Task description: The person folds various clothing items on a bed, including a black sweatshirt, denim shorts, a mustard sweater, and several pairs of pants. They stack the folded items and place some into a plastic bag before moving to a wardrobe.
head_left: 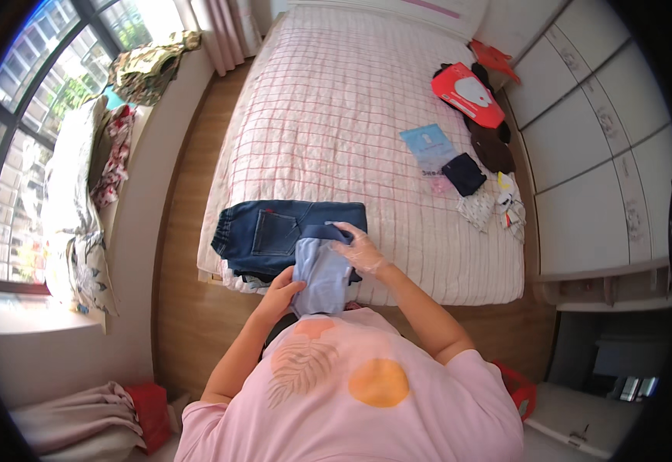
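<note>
My left hand [280, 292] grips the lower left edge of a light blue cloth garment [324, 273] with a dark blue band. My right hand [360, 252], which seems to wear a thin clear glove, has its fingers closed on the band at the top. The garment hangs between both hands, close to my body, overlapping the near right part of folded jeans [278, 231]. The jeans have an elastic waist and a back pocket, and lie at the bed's near left corner. Darker cloth peeks out beneath them. What kind of garment I hold is unclear.
The bed has a white and pink checked cover [328, 123]. At its right lie a red package [468, 94], a clear blue bag [427, 145], a folded navy cloth [464, 174] and small white clothes [476, 209]. Clothes [74, 223] line the window sill; a wardrobe [574, 138] stands right.
</note>
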The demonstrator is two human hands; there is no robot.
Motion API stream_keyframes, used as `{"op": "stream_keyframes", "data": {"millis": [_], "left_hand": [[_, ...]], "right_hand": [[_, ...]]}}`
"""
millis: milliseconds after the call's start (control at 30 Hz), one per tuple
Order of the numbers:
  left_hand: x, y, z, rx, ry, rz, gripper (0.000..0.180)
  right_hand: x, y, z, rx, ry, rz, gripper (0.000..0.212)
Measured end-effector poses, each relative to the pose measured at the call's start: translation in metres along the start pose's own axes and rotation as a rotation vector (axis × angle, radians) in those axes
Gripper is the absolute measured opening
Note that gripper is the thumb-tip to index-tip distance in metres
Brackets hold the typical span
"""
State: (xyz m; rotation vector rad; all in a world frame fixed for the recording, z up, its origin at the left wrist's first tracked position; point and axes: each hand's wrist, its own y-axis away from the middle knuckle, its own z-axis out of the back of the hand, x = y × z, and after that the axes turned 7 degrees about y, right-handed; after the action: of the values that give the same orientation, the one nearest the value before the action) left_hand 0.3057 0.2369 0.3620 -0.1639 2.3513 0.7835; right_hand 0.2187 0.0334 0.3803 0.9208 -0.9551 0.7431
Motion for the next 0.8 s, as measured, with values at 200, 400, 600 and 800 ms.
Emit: {"op": "stream_keyframes", "data": {"millis": [200, 400, 600, 800], "left_hand": [[-0.036, -0.055, 0.098, -0.213, -0.543, -0.153, 0.048], [-0.022, -0.065, 0.126, -0.349, -1.622, -0.566, 0.059], [0.017, -0.075, 0.029, 0.021, -1.445, -0.744, 0.036], [0.065, -0.088, -0.052, 0.274, -1.407, -0.677, 0.028]], "right_hand": [[-0.026, -0.041, -0.015, -0.193, -0.039, 0.016, 0.059], [-0.150, 0.084, 0.010, -0.151, 0.426, -0.278, 0.038], [-0.373, 0.358, -0.011, 0.084, 0.767, -1.148, 0.026], [-0.454, 0.497, -0.080, -0.291, -0.680, -1.365, 0.044]]}}
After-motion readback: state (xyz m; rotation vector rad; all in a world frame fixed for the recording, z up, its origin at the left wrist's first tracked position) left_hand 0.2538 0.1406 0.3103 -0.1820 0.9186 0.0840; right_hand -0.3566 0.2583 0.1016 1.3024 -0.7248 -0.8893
